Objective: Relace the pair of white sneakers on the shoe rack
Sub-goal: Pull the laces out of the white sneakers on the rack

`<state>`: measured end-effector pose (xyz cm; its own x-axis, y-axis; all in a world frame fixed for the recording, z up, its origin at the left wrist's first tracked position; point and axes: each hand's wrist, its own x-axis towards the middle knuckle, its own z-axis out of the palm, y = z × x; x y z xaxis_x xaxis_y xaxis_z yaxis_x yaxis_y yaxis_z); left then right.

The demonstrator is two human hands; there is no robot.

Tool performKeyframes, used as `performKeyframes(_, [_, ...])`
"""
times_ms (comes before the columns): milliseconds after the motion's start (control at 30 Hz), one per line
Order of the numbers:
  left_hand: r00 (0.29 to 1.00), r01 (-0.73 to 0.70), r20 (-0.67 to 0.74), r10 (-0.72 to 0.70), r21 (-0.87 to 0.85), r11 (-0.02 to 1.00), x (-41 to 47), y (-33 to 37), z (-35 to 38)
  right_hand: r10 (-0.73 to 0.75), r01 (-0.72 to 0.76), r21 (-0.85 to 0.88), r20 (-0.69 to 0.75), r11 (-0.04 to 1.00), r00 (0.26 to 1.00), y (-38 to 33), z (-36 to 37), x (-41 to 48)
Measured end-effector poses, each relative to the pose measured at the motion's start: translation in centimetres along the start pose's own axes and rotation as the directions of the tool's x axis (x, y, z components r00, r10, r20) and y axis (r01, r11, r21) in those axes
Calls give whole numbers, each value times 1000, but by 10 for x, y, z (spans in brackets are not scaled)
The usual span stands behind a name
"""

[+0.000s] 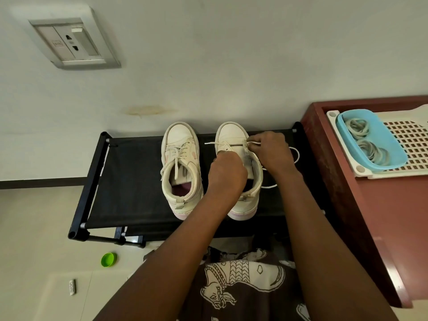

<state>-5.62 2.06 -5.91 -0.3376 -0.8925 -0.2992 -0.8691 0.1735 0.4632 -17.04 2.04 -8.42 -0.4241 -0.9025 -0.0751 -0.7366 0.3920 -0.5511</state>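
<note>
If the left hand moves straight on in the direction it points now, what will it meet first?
Probably the toe of the right sneaker, just ahead of the left hand; depth is unclear.

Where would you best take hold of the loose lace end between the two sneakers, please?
Pinch the lace end just behind its tip, from above, in the gap between the left sneaker and right sneaker: it juts straight out sideways there, clear of the left hand.
</note>
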Motion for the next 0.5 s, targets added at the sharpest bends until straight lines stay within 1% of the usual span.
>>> performKeyframes(67, [1000,4,0,-4,-2,1000,0,0,0,1,-1,39,-13,999,1000,2,2,1])
performKeyframes(133, [1000,6,-6,-6,-6,1000,0,0,0,53,-48,96,-55,994,997,4,2,2])
performKeyframes(200, [1000,4,-12,-5,-8,1000,0,0,0,147,-129,143,-124,981,981,5,1,1])
performKeyframes(267, [1000,3,-9,-3,-8,1000,0,0,0,257,-217,202,-197,955,946,7,-3,0])
performKeyframes(333, [1000,-1,-7,1,-4,1000,0,0,0,335,-273,256,-243,927,910,10,-7,-2])
performKeyframes(433, [1000,3,-13,-3,-9,1000,0,1,1,375,-310,258,-265,915,888,14,-9,-4])
performKeyframes(500, [1000,5,-14,-5,0,1000,0,1,1,396,-331,243,-309,912,865,14,-13,-9])
